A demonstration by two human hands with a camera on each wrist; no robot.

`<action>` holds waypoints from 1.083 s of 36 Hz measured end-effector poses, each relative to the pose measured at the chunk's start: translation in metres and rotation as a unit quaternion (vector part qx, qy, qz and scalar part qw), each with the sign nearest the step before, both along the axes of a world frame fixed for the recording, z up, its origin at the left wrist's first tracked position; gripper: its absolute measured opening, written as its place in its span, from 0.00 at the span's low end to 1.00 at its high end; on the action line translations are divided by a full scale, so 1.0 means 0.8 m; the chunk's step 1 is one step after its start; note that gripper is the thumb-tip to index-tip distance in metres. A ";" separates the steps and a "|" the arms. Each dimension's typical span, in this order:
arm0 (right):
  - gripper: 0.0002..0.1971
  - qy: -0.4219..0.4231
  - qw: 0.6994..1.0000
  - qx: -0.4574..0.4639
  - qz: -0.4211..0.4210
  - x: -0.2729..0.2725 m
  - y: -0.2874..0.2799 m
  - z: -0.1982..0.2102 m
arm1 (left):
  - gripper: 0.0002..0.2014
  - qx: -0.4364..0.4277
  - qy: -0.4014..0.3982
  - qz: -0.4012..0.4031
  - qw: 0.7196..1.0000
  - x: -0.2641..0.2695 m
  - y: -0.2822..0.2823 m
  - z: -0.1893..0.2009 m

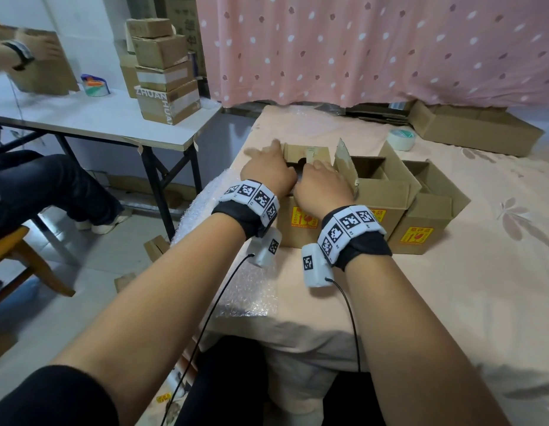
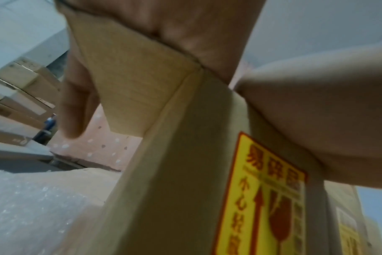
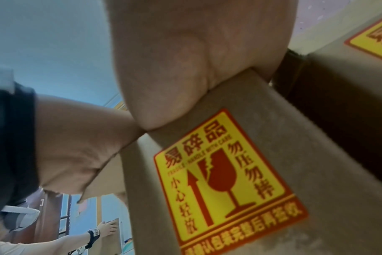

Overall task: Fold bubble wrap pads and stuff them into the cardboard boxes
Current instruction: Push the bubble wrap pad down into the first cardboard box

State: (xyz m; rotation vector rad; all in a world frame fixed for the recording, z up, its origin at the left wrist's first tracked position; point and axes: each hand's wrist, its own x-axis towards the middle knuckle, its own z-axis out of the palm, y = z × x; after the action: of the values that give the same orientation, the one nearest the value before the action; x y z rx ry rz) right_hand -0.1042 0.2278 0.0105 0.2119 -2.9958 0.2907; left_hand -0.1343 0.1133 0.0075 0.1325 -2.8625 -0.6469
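Pink bedcover [image 1: 451, 287] carries three open cardboard boxes [image 1: 387, 192]; both hands [image 1: 268, 172] reach inside the leftmost, grip unclear.

Three brown cardboard boxes in row on pink cloth, tops open, flaps up, touching side by side. Left box [image 1: 297, 222]: yellow-red fragile sticker [image 3: 227, 174] on near face, interior dark, contents not discernible. Middle box [image 1: 382, 192] and right box [image 1: 427, 216]: same sticker. Bubble wrap sheet [image 1: 251, 299] flat in front of left box, overhanging cloth edge.
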 end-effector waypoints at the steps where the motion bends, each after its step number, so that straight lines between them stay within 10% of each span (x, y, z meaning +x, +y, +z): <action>1: 0.23 0.000 1.000 -0.001 -0.001 0.000 0.000 0.000 | 0.27 0.004 -0.005 0.003 1.000 0.000 0.000 -0.001; 8: 0.22 0.005 1.000 -0.008 -0.004 0.006 0.001 0.001 | 0.18 -0.012 0.052 -0.018 0.998 0.008 -0.005 0.025; 16: 0.24 0.007 0.998 -0.057 -0.001 0.013 0.001 0.006 | 0.31 0.082 0.031 -0.147 0.985 0.011 0.020 0.054; 24: 0.23 0.019 0.999 -0.045 0.011 0.016 0.001 0.007 | 0.17 0.200 0.040 -0.121 0.971 -0.007 0.020 0.004; 39: 0.37 0.062 0.990 -0.123 0.002 0.015 0.003 -0.002 | 0.25 0.309 -0.042 -0.102 0.945 0.004 0.025 0.005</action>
State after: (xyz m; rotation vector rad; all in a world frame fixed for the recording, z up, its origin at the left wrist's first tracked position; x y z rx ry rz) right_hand -0.0925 0.2305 0.0093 0.2023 -2.8041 0.6184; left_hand -0.1315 0.1333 0.0112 -0.0486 -2.6594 -1.5996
